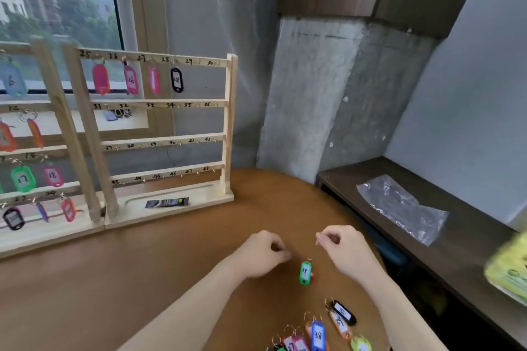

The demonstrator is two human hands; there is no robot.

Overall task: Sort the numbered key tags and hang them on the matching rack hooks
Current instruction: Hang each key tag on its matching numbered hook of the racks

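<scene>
A green tag marked 29 (305, 272) with its ring lies on the brown table (171, 265), a red bit showing behind it. My left hand (261, 253) hovers just left of it, fingers curled, holding nothing I can see. My right hand (343, 248) is up and right of it, thumb and forefinger pressed together with nothing visible between them. Loose tags sit at the near edge: blue 38 (318, 335), orange 39 (340, 324), a black one (345, 312). The right wooden rack (229, 128) has hooks numbered 25 to 48, with tags hanging on 25 to 28.
A second rack (54, 111) at the left carries several hung tags. A small dark packet (166, 202) lies on the right rack's base. On the dark bench at the right are a clear plastic bag (399, 208) and a yellow packet (510, 271).
</scene>
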